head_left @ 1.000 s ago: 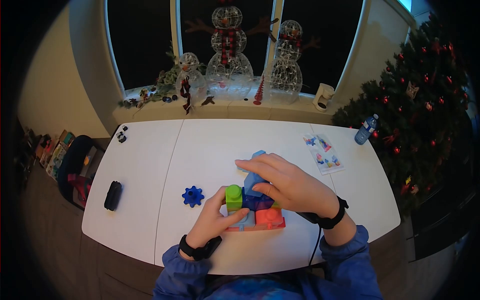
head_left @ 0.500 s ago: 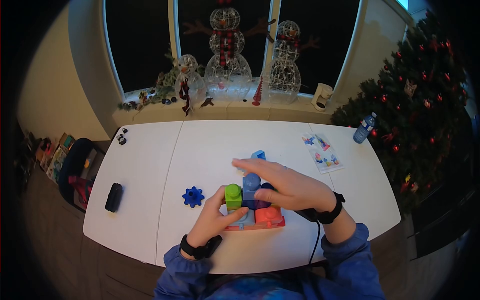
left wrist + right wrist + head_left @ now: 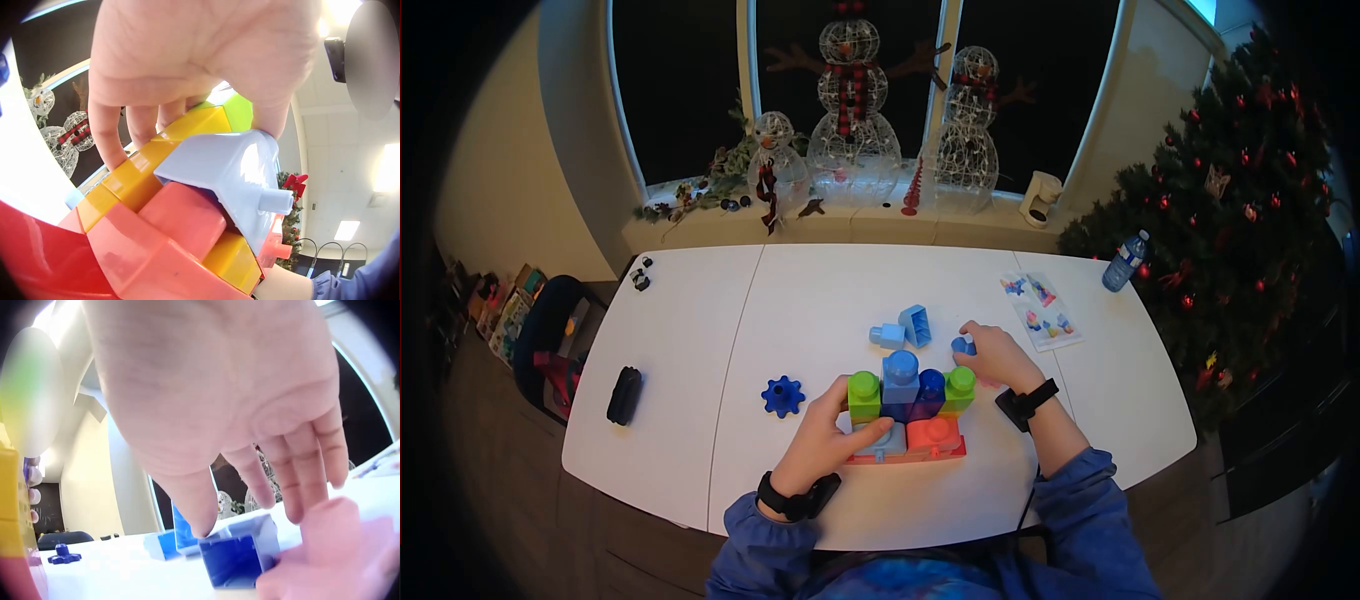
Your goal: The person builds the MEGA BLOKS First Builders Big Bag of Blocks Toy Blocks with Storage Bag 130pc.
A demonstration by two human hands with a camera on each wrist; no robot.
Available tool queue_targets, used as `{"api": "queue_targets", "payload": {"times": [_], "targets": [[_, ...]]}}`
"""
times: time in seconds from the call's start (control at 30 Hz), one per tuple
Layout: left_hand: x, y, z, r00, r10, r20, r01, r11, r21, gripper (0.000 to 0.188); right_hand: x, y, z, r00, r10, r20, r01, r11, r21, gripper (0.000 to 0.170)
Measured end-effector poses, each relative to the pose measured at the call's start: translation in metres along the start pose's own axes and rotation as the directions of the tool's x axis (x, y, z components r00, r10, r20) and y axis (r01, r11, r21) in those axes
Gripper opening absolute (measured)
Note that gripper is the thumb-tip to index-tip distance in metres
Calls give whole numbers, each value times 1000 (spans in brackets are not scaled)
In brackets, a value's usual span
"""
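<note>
A toy block build (image 3: 901, 376) stands before me, with green, blue and purple-blue blocks above two sloped blocks, one light blue (image 3: 219, 162) and one coral (image 3: 933, 434). My left hand (image 3: 832, 437) grips its left side, thumb on the light blue slope and fingers behind the yellow blocks (image 3: 134, 169). To the right of the build, my right hand (image 3: 1002, 361) reaches over a small blue block (image 3: 232, 559) lying with its hollow side showing. Its thumb tip is right at that block's edge, the other fingers stretched out loosely. A pink knobbed piece (image 3: 337, 550) lies beside the block.
Two light blue blocks (image 3: 914, 326) lie behind the build. Left of it sits a dark blue gear-shaped piece (image 3: 782, 397). Farther out are a black case (image 3: 625, 395), a picture sheet (image 3: 1042, 311) and a water bottle (image 3: 1125, 262) near the table's far right.
My right hand has left the top of the build and moved right to the small blue block. A blue block that it tilted earlier now stands upright on the build. The left hand keeps its place.
</note>
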State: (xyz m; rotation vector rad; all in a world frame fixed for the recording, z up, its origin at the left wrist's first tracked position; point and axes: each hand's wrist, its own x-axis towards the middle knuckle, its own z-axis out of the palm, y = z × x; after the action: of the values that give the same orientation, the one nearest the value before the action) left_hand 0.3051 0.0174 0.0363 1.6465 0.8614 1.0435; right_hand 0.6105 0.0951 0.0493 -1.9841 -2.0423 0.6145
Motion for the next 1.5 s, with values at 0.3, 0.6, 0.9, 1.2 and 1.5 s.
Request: {"api": "queue_targets", "payload": {"times": [0.3,0.6,0.9,1.2,1.5], "targets": [[0,1,0,1000,-10,5,10,1000,4,45,-33,-32,-19,789,-382,-482,612,559,559,53],[0,-1,-1,1000,-2,13,2,1000,-20,46,-77,-60,-28,585,-710,-392,810,496,313,48],[0,-1,0,1000,-5,13,5,999,-36,47,-73,-56,-25,591,-704,-394,806,493,328,50],[-1,0,0,1000,-15,4,16,999,-49,46,20,-41,-1,874,-400,-275,477,817,326,59],[0,-1,-2,1000,-15,17,16,1000,-16,46,92,-20,49,932,-360,-40,356,930,-90,53]]}}
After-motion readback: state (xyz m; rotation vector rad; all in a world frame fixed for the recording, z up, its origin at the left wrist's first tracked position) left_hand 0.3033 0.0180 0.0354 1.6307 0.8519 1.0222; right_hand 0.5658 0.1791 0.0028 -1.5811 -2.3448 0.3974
